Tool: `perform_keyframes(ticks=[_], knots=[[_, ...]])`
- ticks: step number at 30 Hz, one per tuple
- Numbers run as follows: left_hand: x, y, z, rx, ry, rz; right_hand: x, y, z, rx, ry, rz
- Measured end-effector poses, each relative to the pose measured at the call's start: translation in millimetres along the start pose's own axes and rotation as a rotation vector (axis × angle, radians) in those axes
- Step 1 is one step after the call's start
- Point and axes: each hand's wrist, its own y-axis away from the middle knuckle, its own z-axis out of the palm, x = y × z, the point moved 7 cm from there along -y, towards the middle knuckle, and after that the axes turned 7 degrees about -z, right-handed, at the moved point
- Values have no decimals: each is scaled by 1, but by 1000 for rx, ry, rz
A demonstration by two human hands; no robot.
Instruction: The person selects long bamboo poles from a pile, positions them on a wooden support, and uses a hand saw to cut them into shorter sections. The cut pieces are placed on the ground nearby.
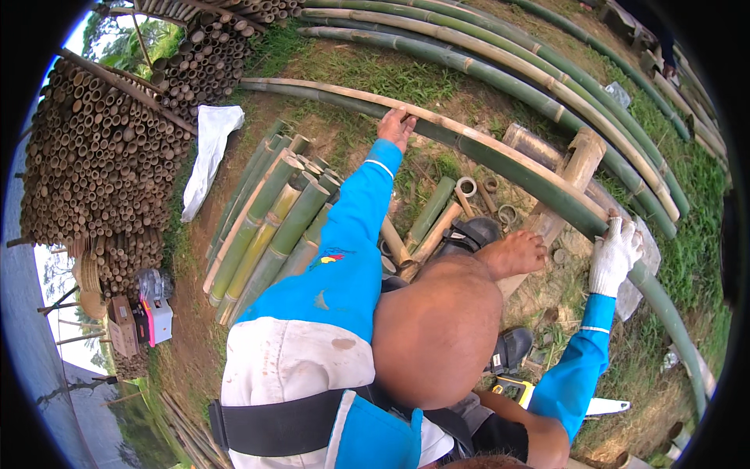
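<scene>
One yellow-and-black tool point(512, 388) lies by my right sleeve, and just beyond it one dark shoe point(512, 349). My one visible bare foot point(512, 254) is beside the support point(586, 152). One long pole point(508, 168) crosses that support near its far end: green, smooth, bowed in this view, with a pale tan band along its far side. My bare left hand point(396, 129) touches the band, fingers slightly apart; my gloved right hand point(615, 254) lies over the pole, fingers bent. I can't tell whether either pinches. Farther off are at least four more long poles point(469, 64).
</scene>
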Motion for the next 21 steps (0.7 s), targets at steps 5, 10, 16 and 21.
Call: perform_keyframes(ticks=[5, 10, 16, 21], knots=[[1, 1, -8, 14, 20, -10, -4, -3, 7, -75, -44, 19], [0, 6, 1, 28, 7, -7, -2, -7, 22, -47, -25, 14], [9, 10, -11, 40, -89, -76, -4, -7, 23, 6, -55, 22], [17, 28, 16, 248, -365, 35, 9, 0, 33, 24, -68, 65]])
